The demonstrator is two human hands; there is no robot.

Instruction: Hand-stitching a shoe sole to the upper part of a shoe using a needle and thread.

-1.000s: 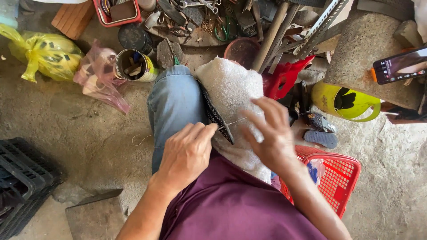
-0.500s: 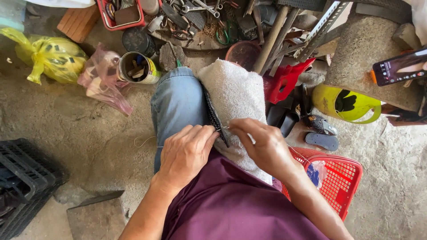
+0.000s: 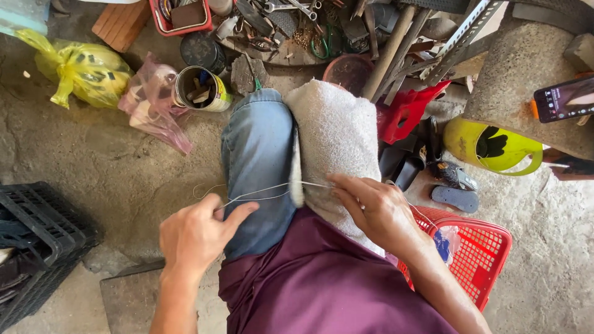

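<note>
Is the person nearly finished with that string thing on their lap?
Looks mid-job. Done: the towel already covers one knee. In hand: the left hand and right hand hold a thin wire stretched across the lap. What's left can't be judged; the wire's shape is too fine to see.

A rough, informal workshop, worked from the ground.

The floor is bare, cracked concrete, and the person sits low on it. Ahead lies a heap of metal tools: wrenches, pliers, scrap parts, beside wooden handles and a slotted steel angle bar. A tin full of small bits lies on its side, with a red tray of oddments behind it. A black crate, a red basket and a yellow jug stand around.
</note>
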